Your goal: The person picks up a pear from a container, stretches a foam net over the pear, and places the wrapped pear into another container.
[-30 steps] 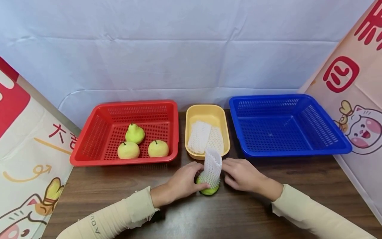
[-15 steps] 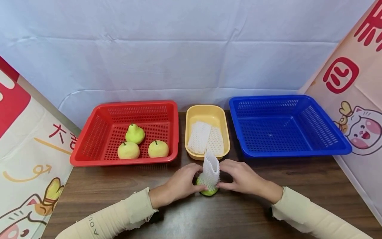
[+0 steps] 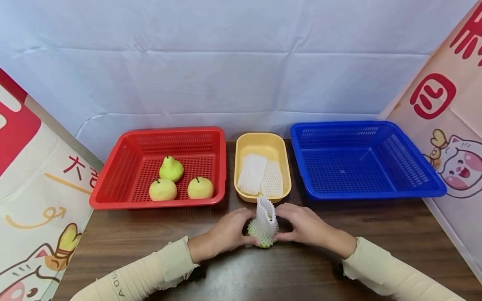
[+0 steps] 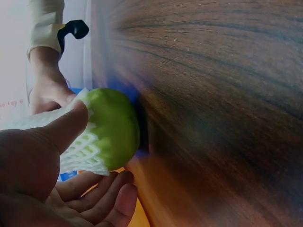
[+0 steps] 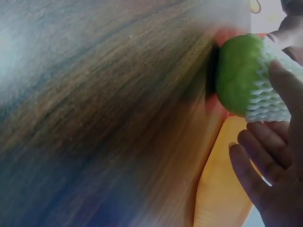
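Observation:
A green fruit [image 4: 116, 130] stands on the table, its upper part inside a white foam net sleeve [image 3: 266, 219]. The sleeve's open end rises above the fruit, and bare green skin shows low down in both wrist views. My left hand [image 3: 231, 229] grips the sleeved fruit from the left, thumb in front and fingers behind. From the right, my right hand [image 3: 306, 224] pinches the sleeve the same way, its thumb [image 5: 284, 82] pressed on the netting near its lower edge.
Behind the hands, a yellow tray [image 3: 280, 144] holds foam net sleeves [image 3: 253, 173]. At left, a red basket [image 3: 132, 184] contains a green pear [image 3: 171, 169] and two round yellow pears [image 3: 200, 188]. The blue basket [image 3: 312, 190] stands at right.
My right hand has moved from the sleeve's upper edge to grip lower, around the fruit's side. The sleeve has slid down, covering more of the fruit. My left hand stays about where it was.

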The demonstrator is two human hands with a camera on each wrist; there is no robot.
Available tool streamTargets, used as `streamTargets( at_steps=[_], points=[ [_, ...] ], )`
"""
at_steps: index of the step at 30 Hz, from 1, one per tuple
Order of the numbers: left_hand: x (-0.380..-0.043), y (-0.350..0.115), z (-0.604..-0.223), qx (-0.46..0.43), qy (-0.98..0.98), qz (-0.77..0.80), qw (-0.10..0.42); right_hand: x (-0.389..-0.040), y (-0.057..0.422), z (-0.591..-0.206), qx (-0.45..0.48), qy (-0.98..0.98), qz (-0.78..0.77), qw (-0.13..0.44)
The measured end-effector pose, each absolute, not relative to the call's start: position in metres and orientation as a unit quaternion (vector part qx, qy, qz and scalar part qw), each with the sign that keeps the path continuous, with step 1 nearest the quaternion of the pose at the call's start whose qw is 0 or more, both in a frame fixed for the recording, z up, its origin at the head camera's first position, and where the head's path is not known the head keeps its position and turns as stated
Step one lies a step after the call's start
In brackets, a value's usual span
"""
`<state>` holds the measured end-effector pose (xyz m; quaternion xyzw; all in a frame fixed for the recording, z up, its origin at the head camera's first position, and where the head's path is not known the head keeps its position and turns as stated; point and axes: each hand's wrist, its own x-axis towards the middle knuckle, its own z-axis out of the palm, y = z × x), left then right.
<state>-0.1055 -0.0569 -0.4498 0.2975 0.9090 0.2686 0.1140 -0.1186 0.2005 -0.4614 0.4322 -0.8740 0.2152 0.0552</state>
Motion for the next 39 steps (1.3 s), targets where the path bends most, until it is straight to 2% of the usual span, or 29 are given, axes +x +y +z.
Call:
streamTargets(
  at_steps=[13,29,34,39],
  points=[
    [-0.107,-0.058,-0.457,0.285,0.913,0.255,0.140,-0.119,0.196,-0.463,0.418,-0.885,0.203,0.000],
    [-0.104,-0.056,-0.469,0.301,0.922,0.205,0.127,-0.114,0.192,-0.467,0.396,-0.899,0.181,-0.045],
    [-0.102,-0.055,-0.471,0.307,0.924,0.196,0.117,-0.114,0.193,-0.468,0.395,-0.902,0.169,-0.046],
    [-0.103,-0.056,-0.470,0.302,0.919,0.216,0.130,-0.114,0.195,-0.466,0.395,-0.904,0.160,-0.036]
  ],
)
